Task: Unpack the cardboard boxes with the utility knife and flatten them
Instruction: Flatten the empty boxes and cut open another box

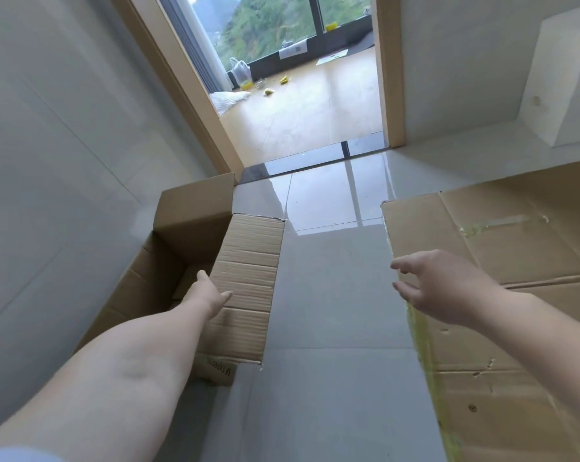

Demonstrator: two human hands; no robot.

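- An open box (195,278) is standing on the floor (331,328) at about 9 o'clock, against the wall, its flaps raised and one long flap folding out to the right; it is not yet flattened.
- What is lying inside the box is too dark to tell.
- The left hand (212,295) is reaching to that box's inner rim; its fingers are pointing away and whether they are gripping the cardboard I cannot tell.
- Flattened cardboard (501,261) is lying at 3 o'clock, with yellowish tape running along its near edge, so at least one box looks done.
- The right hand (448,288) is hovering over that sheet's left edge, fingers spread and loose, holding nothing.
- No utility knife is showing anywhere.
- At 12 o'clock, a doorway (301,95) is opening onto a wooden-floored room.
- Judging by this, the task is sitting partway: one box is remaining to empty and collapse.
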